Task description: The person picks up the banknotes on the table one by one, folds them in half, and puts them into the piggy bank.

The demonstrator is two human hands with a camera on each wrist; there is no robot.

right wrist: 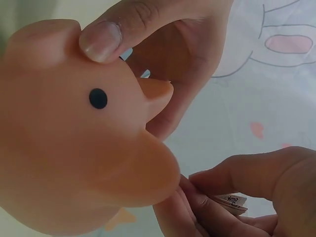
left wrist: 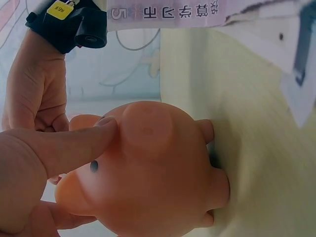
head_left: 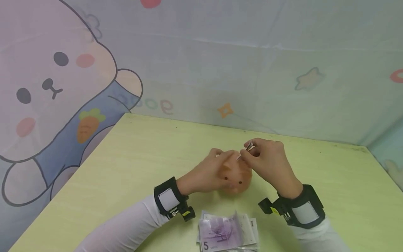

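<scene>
Orange plastic piggy bank (head_left: 235, 175) at the lower centre of the head frame, on the pale green table (head_left: 132, 157), just above a stack of banknotes (head_left: 227, 233) at the bottom edge. Left hand (head_left: 207, 172) reaching in from the lower left, fingers wrapped around the pig's side, thumb (left wrist: 74, 145) pressed along its face near one eye. Right hand (head_left: 267, 162) bent at the wrist over the pig's back, fingertips (right wrist: 232, 185) pinched tightly on a small folded note (head_left: 248, 147), held right at the top of the pig. Cartoon cloth (head_left: 56, 87) behind.
</scene>
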